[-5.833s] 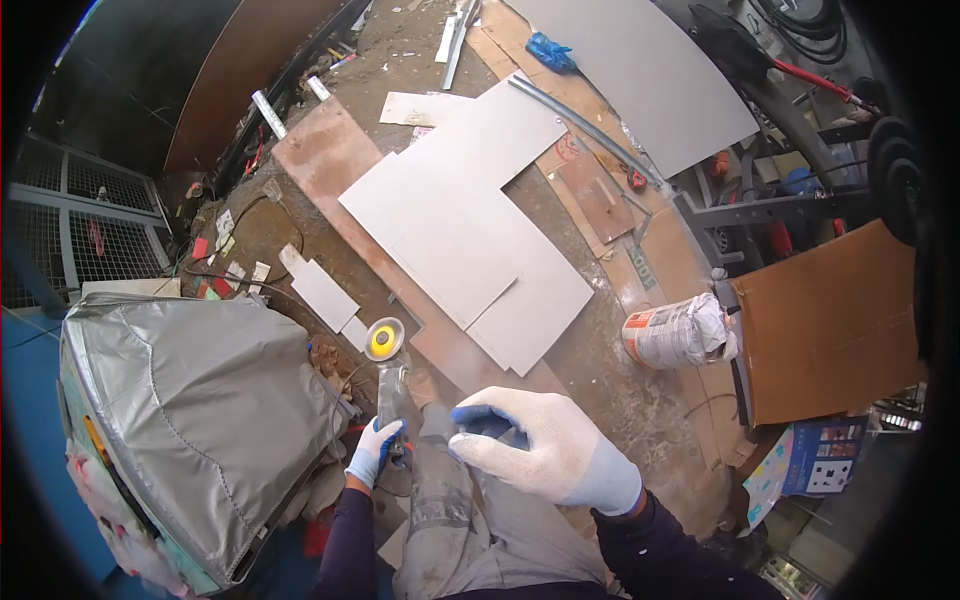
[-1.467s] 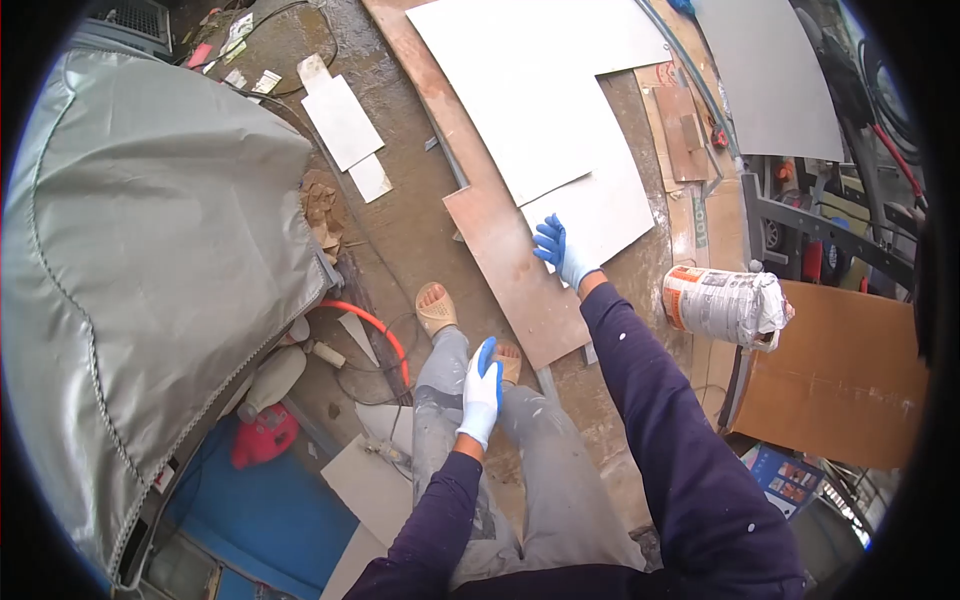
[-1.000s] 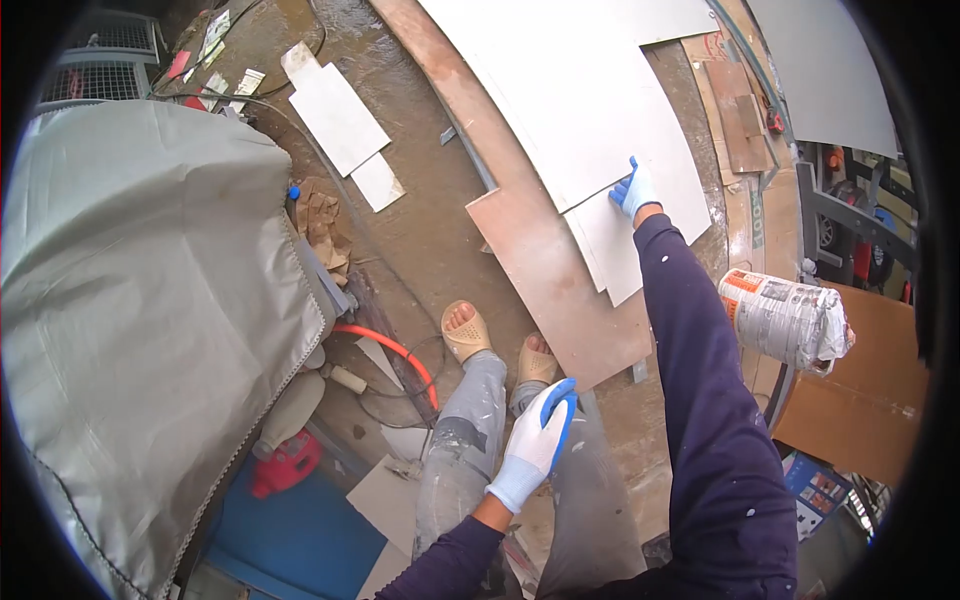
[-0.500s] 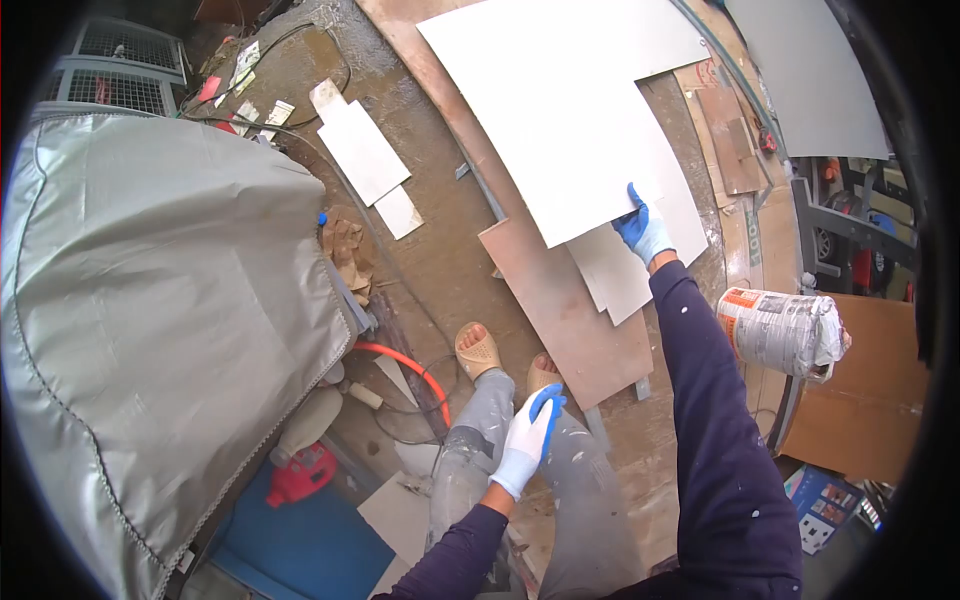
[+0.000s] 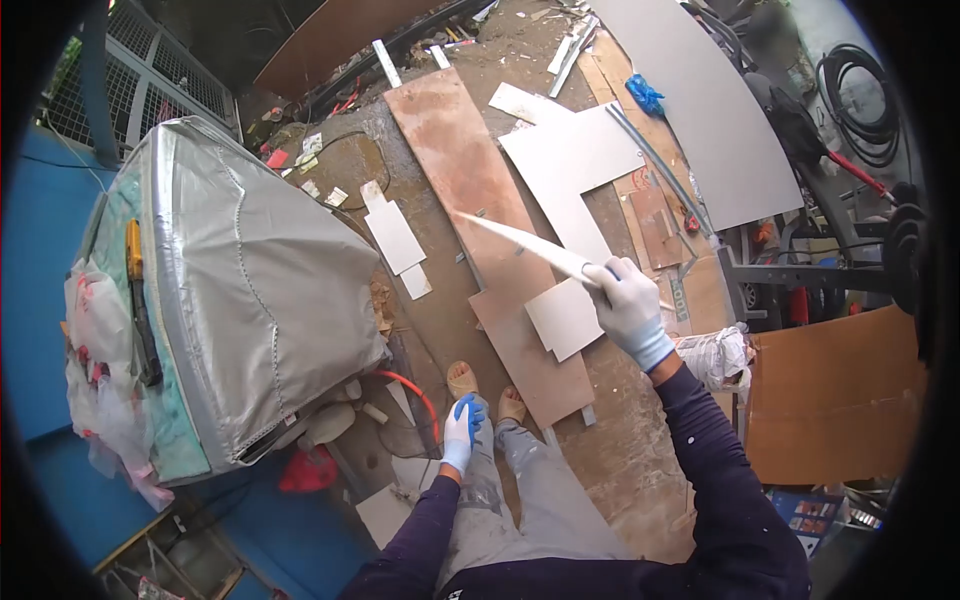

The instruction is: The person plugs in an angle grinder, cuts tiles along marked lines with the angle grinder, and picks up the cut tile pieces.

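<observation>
My right hand (image 5: 630, 310), in a white and blue work glove, grips one end of a white board (image 5: 535, 246). The board is tilted so that I see it nearly edge-on, as a thin strip. Below it a smaller white offcut (image 5: 566, 320) lies on a reddish-brown plank (image 5: 540, 365). A larger cut white sheet (image 5: 565, 150) lies beyond. In front of my legs is my left hand (image 5: 462, 432), also gloved, its fingers curled together. What it holds, if anything, I cannot make out.
A grey cover (image 5: 290, 290) drapes a bulky object at left, with a yellow-black tool (image 5: 140, 300) beside it. White scraps (image 5: 393, 238) and an orange hose (image 5: 415, 395) lie on the floor. At right are a wrapped bucket (image 5: 712, 357) and cardboard (image 5: 840, 395).
My right hand has lifted the white board and tilted it edge-on, uncovering the plank and sheet beneath. My view has shifted; the left hand stays curled near my legs.
</observation>
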`<state>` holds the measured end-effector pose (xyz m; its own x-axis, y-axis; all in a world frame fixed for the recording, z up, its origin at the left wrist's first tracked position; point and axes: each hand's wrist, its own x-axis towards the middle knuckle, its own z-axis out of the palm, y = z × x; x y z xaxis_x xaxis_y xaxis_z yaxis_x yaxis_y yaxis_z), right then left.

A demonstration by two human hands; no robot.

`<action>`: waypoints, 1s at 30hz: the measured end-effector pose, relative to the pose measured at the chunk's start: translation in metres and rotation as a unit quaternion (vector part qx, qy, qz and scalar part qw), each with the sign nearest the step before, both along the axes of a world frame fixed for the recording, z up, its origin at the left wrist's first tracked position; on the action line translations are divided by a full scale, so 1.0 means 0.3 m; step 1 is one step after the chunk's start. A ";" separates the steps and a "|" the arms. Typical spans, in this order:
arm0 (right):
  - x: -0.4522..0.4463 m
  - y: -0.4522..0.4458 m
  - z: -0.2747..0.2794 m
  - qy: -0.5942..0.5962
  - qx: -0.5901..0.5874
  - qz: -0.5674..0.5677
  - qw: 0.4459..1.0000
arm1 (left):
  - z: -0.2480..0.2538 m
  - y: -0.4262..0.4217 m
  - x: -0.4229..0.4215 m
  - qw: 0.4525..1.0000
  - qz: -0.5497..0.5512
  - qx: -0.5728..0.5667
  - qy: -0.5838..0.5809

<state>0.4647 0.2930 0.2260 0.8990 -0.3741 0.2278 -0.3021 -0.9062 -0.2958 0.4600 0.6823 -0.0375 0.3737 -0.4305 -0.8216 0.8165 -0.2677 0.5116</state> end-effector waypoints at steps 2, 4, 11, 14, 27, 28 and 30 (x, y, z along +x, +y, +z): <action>-0.053 0.059 0.174 0.073 -0.057 0.129 0.987 | 0.155 -0.095 0.073 0.993 0.053 -0.032 0.100; -0.154 0.145 0.269 0.120 -0.049 0.203 0.971 | 0.462 -0.257 0.156 0.933 0.167 -0.114 0.296; -0.492 0.383 0.425 0.154 0.062 0.219 0.962 | 0.317 -0.326 0.035 0.912 0.144 -0.215 0.319; -0.649 0.413 0.391 0.164 0.125 0.183 0.961 | 0.288 -0.288 -0.039 0.930 0.160 -0.144 0.296; -0.350 0.422 0.387 0.341 0.120 -0.102 0.927 | 0.626 -0.625 -0.457 0.773 0.248 -0.516 0.272; -0.333 0.417 0.374 0.338 0.111 -0.101 0.929 | 0.671 -0.675 -0.486 0.828 0.276 -0.426 0.239; -0.294 0.390 0.357 0.330 0.090 -0.092 0.935 | 0.750 -0.732 -0.503 0.902 0.244 -0.337 0.112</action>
